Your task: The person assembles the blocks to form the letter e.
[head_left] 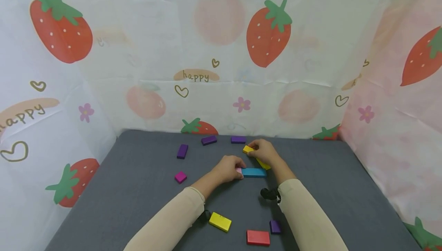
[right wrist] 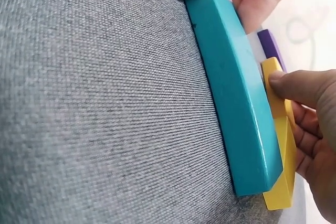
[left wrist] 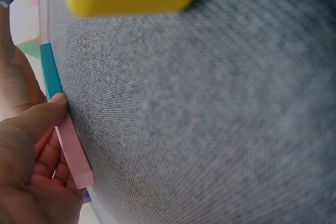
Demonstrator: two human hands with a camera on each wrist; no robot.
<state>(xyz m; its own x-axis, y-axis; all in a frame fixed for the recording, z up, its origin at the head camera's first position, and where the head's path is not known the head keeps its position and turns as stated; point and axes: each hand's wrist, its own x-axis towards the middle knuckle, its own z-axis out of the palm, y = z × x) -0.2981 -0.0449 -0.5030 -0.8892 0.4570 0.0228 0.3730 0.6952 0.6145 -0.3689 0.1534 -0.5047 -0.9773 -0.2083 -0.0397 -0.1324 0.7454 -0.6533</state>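
My left hand (head_left: 226, 169) pinches a pink block (left wrist: 73, 153) lying on the grey cloth, its thumb right at the end where a longer blue block (head_left: 254, 172) continues the line. Behind the blue block, my right hand (head_left: 265, 152) grips a yellow block (right wrist: 271, 81) between thumb and fingers. A second yellow block (right wrist: 281, 166) lies end to end with that one, slanting down to the blue block's right end. In the head view, the fingers of the left hand cover most of the pink block.
Purple blocks (head_left: 209, 140) (head_left: 238, 139) (head_left: 182, 151) and a magenta block (head_left: 180, 177) lie behind and to the left. Nearer the front are a yellow block (head_left: 220, 222), a red block (head_left: 258, 238) and a small purple block (head_left: 275, 227). A printed curtain (head_left: 221, 51) stands behind the table.
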